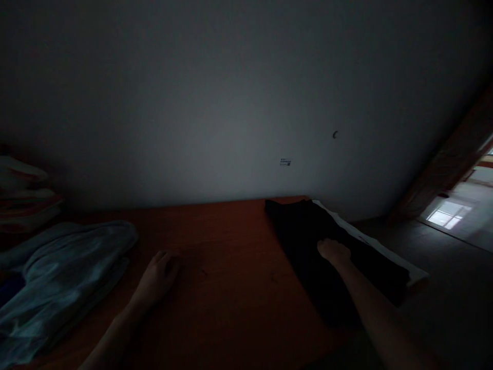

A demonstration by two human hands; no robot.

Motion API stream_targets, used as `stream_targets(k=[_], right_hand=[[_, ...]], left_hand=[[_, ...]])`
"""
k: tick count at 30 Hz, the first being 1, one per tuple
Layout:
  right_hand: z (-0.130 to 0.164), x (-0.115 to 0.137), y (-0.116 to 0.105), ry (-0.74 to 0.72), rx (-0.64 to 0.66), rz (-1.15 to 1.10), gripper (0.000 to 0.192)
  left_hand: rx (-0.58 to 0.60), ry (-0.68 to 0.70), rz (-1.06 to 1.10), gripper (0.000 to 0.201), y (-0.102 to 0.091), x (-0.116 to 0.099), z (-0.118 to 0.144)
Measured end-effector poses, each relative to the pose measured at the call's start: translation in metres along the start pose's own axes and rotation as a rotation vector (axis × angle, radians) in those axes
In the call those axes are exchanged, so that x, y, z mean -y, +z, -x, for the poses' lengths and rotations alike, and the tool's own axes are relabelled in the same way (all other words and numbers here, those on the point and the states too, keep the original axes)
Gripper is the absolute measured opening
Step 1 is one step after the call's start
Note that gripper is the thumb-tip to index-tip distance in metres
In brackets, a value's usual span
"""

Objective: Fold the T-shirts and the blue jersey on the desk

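My left hand (pixel 162 270) rests on the reddish-brown tabletop (pixel 231 241), fingers loosely bent with a gap by the thumb and nothing in them. My right hand (pixel 334 251) is closed like a fist over a black folded cloth item (pixel 296 241), perhaps a garment, at the table's right end. What its fingers hold, if anything, is hidden. Beneath the black cloth, along its right side, shows a white sheet (pixel 418 272). It is too dark to make out the cloth's details.
Grey-blue clothing or fabric (pixel 77 272) lies heaped at the left. Behind it stands a stack of pale and red items (pixel 26 200). A plain wall (pixel 215 128) with a small label (pixel 285 162) rises behind the table. A doorway (pixel 454 205) is at the right.
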State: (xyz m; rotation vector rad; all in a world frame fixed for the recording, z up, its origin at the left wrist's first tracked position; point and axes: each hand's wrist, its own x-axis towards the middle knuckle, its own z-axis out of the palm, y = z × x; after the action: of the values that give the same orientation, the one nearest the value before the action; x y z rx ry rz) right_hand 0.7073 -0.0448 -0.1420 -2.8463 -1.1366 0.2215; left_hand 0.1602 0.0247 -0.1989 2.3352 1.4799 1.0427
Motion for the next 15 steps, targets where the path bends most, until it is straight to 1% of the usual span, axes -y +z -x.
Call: stream_targets(k=[2, 4, 7, 9, 12, 15], right_hand=[[-0.001, -0.004, 0.001, -0.014, -0.002, -0.030, 0.038], [-0.001, -0.006, -0.005, -0.008, -0.018, -0.072, 0.037], [0.003, -0.004, -0.024, 0.010, -0.075, -0.157, 0.035], [0.008, 0.006, -0.039, -0.003, -0.133, -0.230, 0.037], [0.020, 0.038, -0.056, -0.088, -0.221, -0.386, 0.045], [0.037, 0.088, -0.066, -0.247, -0.270, -0.595, 0.052]], left_hand=[[0.018, 0.006, 0.002, 0.024, 0.001, 0.001, 0.000], [0.036, 0.016, 0.004, 0.025, 0.001, 0.002, 0.000], [0.056, 0.027, 0.004, 0.026, 0.002, 0.001, 0.001], [0.063, 0.027, -0.007, 0.025, 0.002, 0.000, 0.000], [0.059, 0.015, -0.056, 0.024, 0.003, -0.001, 0.000], [0.024, 0.019, -0.077, 0.027, 0.003, -0.003, 0.001]])
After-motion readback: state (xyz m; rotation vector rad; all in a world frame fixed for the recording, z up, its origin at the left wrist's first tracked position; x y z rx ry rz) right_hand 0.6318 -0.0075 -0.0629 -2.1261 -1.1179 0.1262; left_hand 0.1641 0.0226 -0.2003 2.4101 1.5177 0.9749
